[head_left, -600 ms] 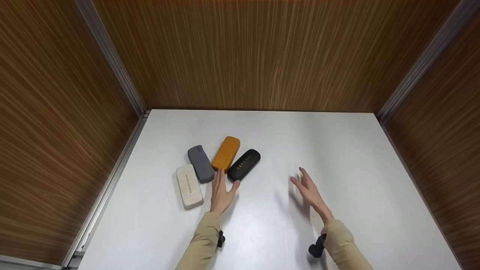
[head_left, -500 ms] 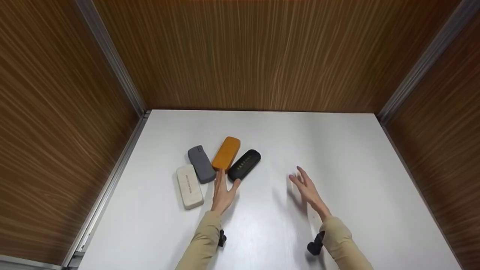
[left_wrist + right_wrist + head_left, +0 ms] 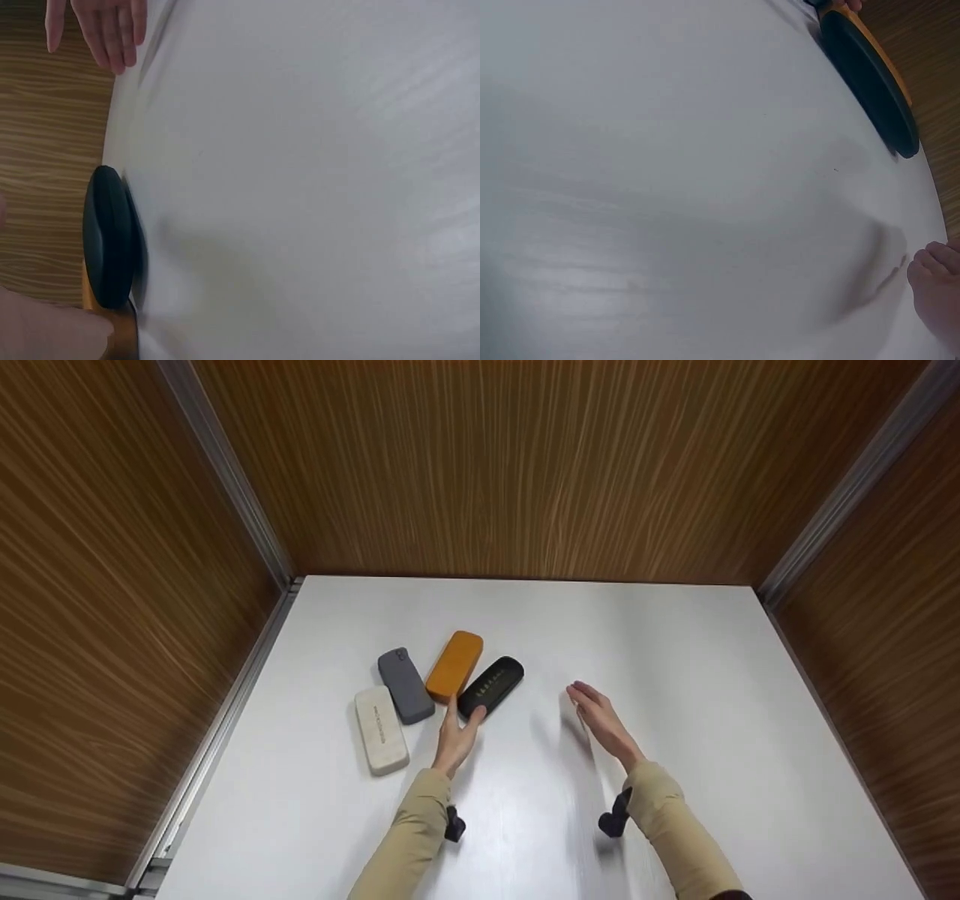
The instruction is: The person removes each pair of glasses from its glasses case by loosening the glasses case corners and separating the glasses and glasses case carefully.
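Four slim cases that look like glasses cases lie fanned out left of centre in the head view: a black case point(image 3: 491, 688) with gold marks, an orange case point(image 3: 454, 666), a grey case point(image 3: 406, 685) and a cream case point(image 3: 381, 730) with small lettering. My left hand point(image 3: 459, 741) is at the near end of the black case, thumb and fingers spread, fingertips right by it. My right hand point(image 3: 602, 724) hovers farther right over the table, fingers extended together, holding nothing. The left wrist view shows the black case point(image 3: 109, 238) from the side, overlapping the orange one.
The white table point(image 3: 675, 660) is bounded by wood-grain panels at the back point(image 3: 525, 472), left point(image 3: 112, 622) and right point(image 3: 885, 660), with metal posts at the corners. A small black device point(image 3: 615, 815) is strapped at each wrist.
My left hand has moved slightly right toward the black case. The right hand has drifted left and turned, its thumb no longer spread in view. The cases keep their arrangement.
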{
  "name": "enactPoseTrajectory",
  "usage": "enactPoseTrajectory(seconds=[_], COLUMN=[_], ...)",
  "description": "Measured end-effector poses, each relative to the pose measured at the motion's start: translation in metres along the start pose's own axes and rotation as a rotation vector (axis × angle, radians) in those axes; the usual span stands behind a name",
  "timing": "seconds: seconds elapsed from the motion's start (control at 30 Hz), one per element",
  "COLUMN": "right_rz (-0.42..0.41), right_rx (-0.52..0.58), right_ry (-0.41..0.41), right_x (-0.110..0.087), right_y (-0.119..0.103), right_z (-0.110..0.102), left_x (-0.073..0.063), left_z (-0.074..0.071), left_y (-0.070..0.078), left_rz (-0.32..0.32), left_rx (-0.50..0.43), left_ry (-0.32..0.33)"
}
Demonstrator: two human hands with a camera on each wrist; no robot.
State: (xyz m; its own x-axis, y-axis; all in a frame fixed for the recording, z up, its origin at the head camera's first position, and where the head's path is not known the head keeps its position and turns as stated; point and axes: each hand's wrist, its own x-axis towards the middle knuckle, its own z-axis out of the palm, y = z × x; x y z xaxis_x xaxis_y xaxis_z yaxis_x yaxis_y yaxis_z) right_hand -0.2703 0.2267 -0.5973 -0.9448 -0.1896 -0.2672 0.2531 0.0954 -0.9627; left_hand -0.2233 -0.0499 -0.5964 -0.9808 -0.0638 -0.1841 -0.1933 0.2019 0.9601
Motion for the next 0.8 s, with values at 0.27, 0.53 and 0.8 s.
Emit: enactPoseTrajectory(seconds=[0.27,0.53,0.8], right_rz=[0.012,-0.002,-0.008], right_rx=[0.09,0.107,0.045], right_ry=[-0.065,-0.048,-0.038], right_x=[0.019,0.046,0.06], right_y=[-0.013,-0.01,-0.016], right_z=[0.015,0.041,0.057], left_x=[0.004,-0.001,-0.003], left_z=[0.008,0.021,0.025], left_y=[0.007,0.012,0.015], left_rz=[-0.036,-0.094,-0.173], left_rx=[-0.121,-0.196,-0.354], left_ry=[0.054,0.095,0.095])
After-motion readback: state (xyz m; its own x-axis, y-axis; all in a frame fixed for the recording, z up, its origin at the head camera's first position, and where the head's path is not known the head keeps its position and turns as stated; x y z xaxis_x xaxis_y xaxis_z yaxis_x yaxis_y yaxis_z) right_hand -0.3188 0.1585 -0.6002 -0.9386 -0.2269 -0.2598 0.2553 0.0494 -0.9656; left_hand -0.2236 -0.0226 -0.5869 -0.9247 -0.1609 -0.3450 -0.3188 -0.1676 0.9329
